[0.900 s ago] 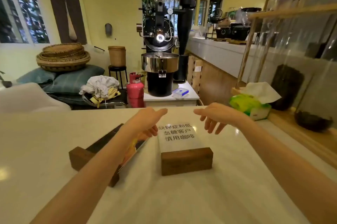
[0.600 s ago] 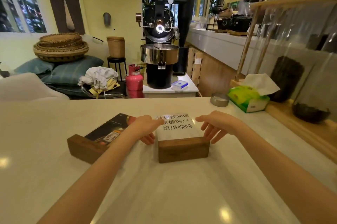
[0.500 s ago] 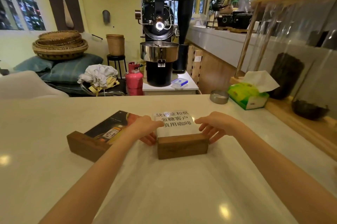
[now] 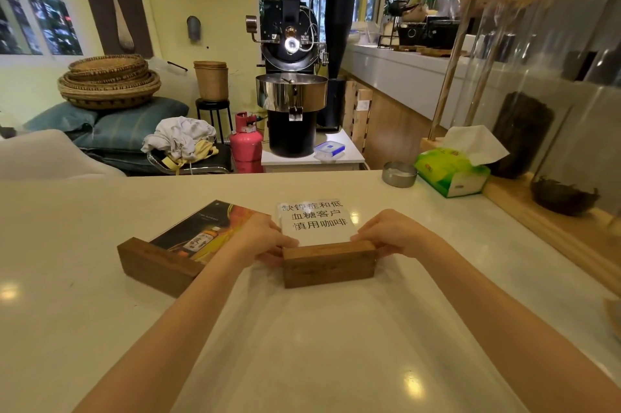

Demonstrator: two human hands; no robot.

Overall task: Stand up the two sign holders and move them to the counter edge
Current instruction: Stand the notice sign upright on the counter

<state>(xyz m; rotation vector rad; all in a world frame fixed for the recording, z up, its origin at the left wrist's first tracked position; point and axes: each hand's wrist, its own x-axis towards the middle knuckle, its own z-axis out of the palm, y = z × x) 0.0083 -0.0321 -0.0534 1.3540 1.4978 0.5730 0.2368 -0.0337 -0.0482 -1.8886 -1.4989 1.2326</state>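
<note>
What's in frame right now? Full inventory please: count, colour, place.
white text sign holder on a wooden base: 1, lying flat, counter centre
dark poster sign holder on a wooden base: 1, lying flat, left of the first
white stone counter: 1, foreground
small round metal dish: 1, silver, far counter edge, right
green tissue box: 1, right of the dish
black coffee roaster: 1, behind counter
pink gas cylinder: 1, floor, left of roaster
woven baskets: stack, tan, back left
left hand: 1, grip at the text sign base's left end
right hand: 1, grip at its right end
</note>
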